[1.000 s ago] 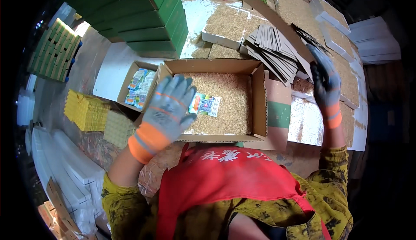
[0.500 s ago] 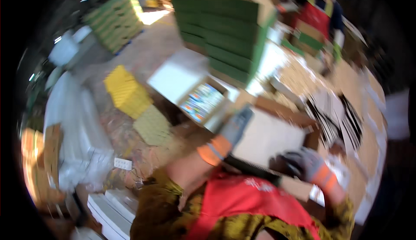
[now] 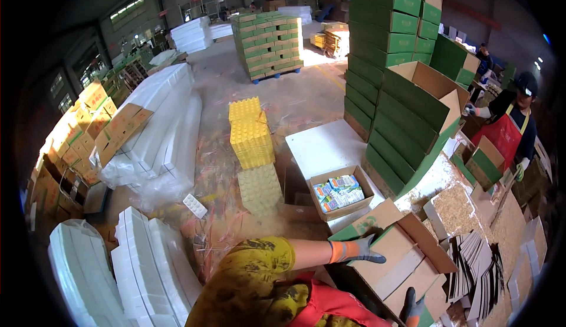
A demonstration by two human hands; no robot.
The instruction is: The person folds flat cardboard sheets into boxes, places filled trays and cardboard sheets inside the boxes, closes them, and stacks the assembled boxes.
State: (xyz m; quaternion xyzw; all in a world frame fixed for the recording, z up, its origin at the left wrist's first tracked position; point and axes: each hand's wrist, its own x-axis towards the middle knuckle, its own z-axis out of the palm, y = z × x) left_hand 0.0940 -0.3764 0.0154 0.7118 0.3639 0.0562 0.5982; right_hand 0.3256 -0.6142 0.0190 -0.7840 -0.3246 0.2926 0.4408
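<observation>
A brown cardboard box (image 3: 407, 256) with green sides sits tilted in front of me, its flaps folded over the top. My left hand (image 3: 358, 250), in a grey glove with an orange cuff, grips the box's near left edge. At the bottom edge of the view, my right hand (image 3: 413, 309), gloved the same way, holds the box's lower side; only part of it shows. A small open carton of colourful packets (image 3: 339, 191) stands just beyond the box on a white board (image 3: 321, 147).
A tall stack of green cartons (image 3: 407, 91) rises to the right. Yellow egg trays (image 3: 250, 132) are piled on the floor, with white foam stacks (image 3: 159, 132) at left. Sawdust-filled trays (image 3: 454, 209) and dark card dividers (image 3: 471, 262) lie on the right. A co-worker in a red apron (image 3: 510, 126) stands far right.
The view has swung from straight down onto the open sawdust-filled box to out across the hall. The box's flaps are now folded over, and both hands have closed on its sides.
</observation>
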